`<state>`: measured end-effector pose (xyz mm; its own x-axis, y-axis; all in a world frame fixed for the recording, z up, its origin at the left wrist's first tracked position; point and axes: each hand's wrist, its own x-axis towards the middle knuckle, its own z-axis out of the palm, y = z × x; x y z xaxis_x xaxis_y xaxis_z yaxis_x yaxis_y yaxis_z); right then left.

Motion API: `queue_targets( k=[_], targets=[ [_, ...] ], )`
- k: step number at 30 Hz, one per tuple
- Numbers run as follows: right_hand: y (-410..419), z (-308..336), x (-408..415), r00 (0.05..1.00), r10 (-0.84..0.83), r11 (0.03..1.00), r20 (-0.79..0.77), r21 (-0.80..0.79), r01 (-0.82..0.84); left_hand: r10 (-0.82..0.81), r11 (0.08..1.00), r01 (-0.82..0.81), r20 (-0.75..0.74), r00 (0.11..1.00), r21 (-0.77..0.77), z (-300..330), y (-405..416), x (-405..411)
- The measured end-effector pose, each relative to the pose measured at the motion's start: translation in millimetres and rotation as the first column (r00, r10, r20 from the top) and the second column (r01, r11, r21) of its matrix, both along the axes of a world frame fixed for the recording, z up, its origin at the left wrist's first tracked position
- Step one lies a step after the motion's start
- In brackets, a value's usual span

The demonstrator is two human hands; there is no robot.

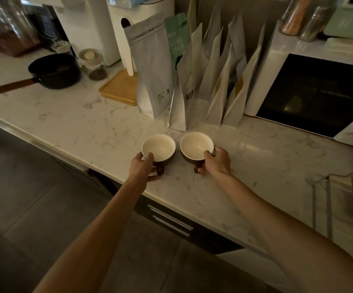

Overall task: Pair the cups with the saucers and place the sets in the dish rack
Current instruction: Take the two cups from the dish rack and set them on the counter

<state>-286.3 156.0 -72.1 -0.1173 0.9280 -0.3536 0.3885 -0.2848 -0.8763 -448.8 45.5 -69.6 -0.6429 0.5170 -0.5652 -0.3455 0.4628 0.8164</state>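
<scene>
Two brown cups with white insides stand side by side on the marble counter near its front edge. My left hand (143, 166) grips the left cup (158, 147) at its rim and handle. My right hand (218, 161) holds the right cup (196, 145) the same way, thumb on the rim, fingers at the handle. The wire dish rack (332, 208) stands on the counter at the right edge of view, only partly visible. No saucer is in view.
Several paper coffee bags (192, 81) stand just behind the cups. A white microwave (310, 92) sits at the back right. A black saucepan (53, 70), a glass jar (93, 64) and a wooden board (120, 87) lie to the back left. The counter edge runs diagonally below my hands.
</scene>
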Motion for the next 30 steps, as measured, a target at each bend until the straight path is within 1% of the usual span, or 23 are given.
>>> queue_targets(
  k=[9, 15, 17, 20, 22, 23, 24, 25, 27, 28, 30],
  targets=[
    [9.8, -3.0, -7.6, 1.0, 0.013, 1.0, -0.001, -0.023, -0.013, -0.012, 1.0, 0.012, -0.01, 1.0, -0.006, -2.8, 3.8, -2.4],
    [8.3, 5.5, -4.5, 0.998, 0.061, 0.993, -0.013, -0.1, -0.062, -0.012, 1.0, 0.012, -0.006, 1.0, -0.028, 3.0, 2.5, 0.2],
    [6.7, 8.8, -2.1, 0.997, 0.08, 0.991, 0.018, -0.106, -0.077, -0.03, 0.998, 0.029, -0.01, 1.0, -0.047, 7.5, 0.8, 2.0],
    [6.0, 13.5, 6.4, 0.989, 0.097, 0.994, 0.11, -0.064, -0.09, -0.07, 0.994, 0.064, -0.07, 0.995, -0.084, 10.1, -4.4, 3.1],
    [-0.9, 24.8, 15.7, 0.985, 0.093, 0.995, 0.142, -0.045, -0.088, -0.093, 0.991, 0.074, -0.173, 0.981, -0.112, 11.5, -9.9, 3.9],
    [-2.2, 27.9, 20.7, 0.981, 0.105, 0.994, 0.164, -0.022, -0.103, -0.117, 0.987, 0.083, -0.255, 0.96, -0.138, 13.0, -13.2, 5.1],
    [-5.0, 32.4, 26.0, 0.97, 0.124, 0.992, 0.208, 0.005, -0.128, -0.158, 0.979, 0.098, -0.358, 0.92, -0.181, 15.4, -17.2, 7.2],
    [-6.5, 35.0, 31.3, 0.958, 0.148, 0.986, 0.247, 0.033, -0.161, -0.211, 0.965, 0.107, -0.47, 0.857, -0.237, 18.5, -22.2, 10.5],
    [-12.3, 45.5, 42.9, 0.911, 0.242, 0.955, 0.332, 0.084, -0.285, -0.333, 0.931, 0.128, -0.656, 0.677, -0.34, 26.6, -32.4, 19.2],
    [-15.3, 52.1, 49.1, 0.871, 0.309, 0.927, 0.382, 0.084, -0.366, -0.398, 0.91, 0.153, -0.71, 0.581, -0.385, 31.9, -36.9, 23.8],
    [-21.8, 64.2, 62.9, 0.764, 0.427, 0.853, 0.483, 0.066, -0.518, -0.52, 0.853, 0.222, -0.74, 0.427, -0.472, 44.8, -42.4, 34.2]
  ],
)
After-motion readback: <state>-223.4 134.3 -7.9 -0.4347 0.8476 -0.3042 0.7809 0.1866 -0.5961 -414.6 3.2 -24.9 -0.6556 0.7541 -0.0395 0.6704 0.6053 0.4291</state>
